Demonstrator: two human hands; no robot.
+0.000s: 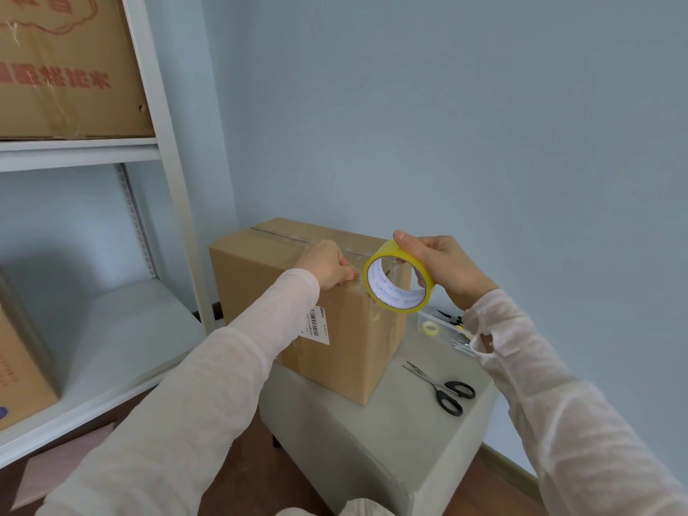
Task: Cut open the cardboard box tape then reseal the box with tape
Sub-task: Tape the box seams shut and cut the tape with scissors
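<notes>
Hidden: your left sleeve [238, 351] crosses the cardboard box [346, 340], covering its near left corner and the edge of its barcode label [317, 324].
Hard to make out: crinkled clear film [358, 281] runs from the tape roll [394, 296] to your left hand. You cannot tell whether the hand pinches it or only presses it down.
Cut off: the carton [67, 68] on the shelf unit [169, 173] left of the box runs out of frame. So does a second carton [18, 370] lower down on that side.
Writing: the label on the box's near face has a barcode and a row of digits, too small to read with confidence. The carton up left of the box carries large red characters, not legible from here. The roll's white core has pale blue print, unreadable.
Left hand [324, 265]: fingers curled in, resting on the box's near top edge beside the roll.
Right hand [441, 268]: gripping the yellow roll, thumb on the outer band and fingers through the core, just above the box's near right top corner.
Box: upright on a grey stool [372, 445], flaps down, with shiny tape along the top seam.
Scissors [445, 389]: lying on the stool right of the box, black handles, blades slightly apart.
Clear tray [448, 331]: right of the box, beyond the scissors, holding a small tape roll [430, 328]. Its other contents are too small to name.
</notes>
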